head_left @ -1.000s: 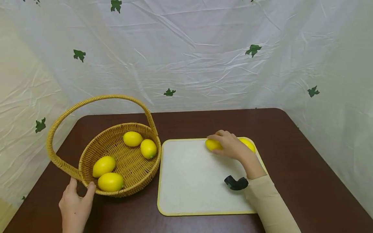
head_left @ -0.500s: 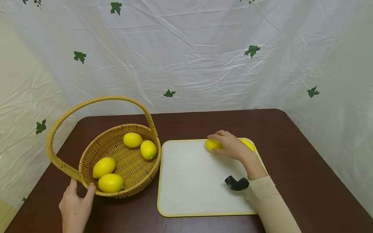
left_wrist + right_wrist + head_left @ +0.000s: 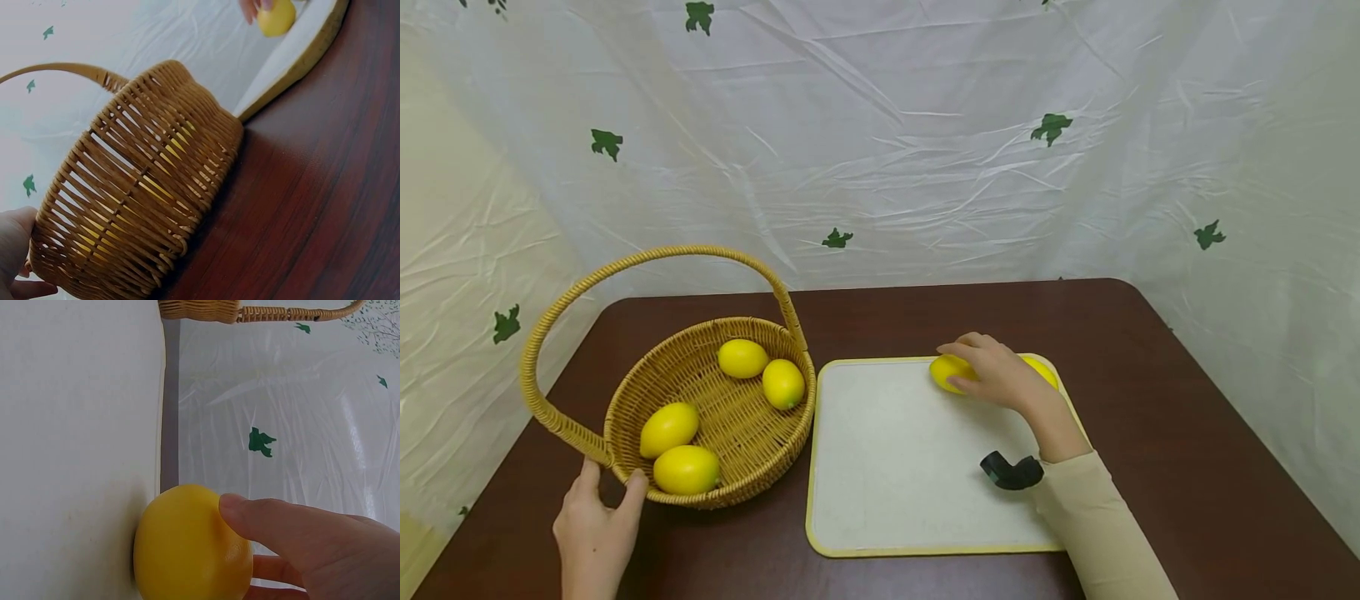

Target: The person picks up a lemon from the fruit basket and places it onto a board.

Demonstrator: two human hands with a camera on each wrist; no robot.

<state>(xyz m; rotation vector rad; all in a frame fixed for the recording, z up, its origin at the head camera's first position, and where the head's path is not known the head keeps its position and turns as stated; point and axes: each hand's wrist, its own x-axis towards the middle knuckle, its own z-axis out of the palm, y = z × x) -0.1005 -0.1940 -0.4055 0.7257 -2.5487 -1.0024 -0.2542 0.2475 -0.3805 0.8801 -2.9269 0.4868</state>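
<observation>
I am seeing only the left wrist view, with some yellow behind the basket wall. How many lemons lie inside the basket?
Observer: By the head view, four lemons lie in the basket.
Operator: Thank you. On the board, is there another lemon besides the held lemon at the right hand?
Observer: Yes, a second lemon shows near the board's far corner on the right side.
Operator: My picture cuts the handle. Does it stand up?
Observer: Yes, it makes a whole arch above the basket.

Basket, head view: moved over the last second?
No. Judged against the white board in the head view, the basket shows no visible shift; it sits in the same place beside the board's left edge.
</observation>
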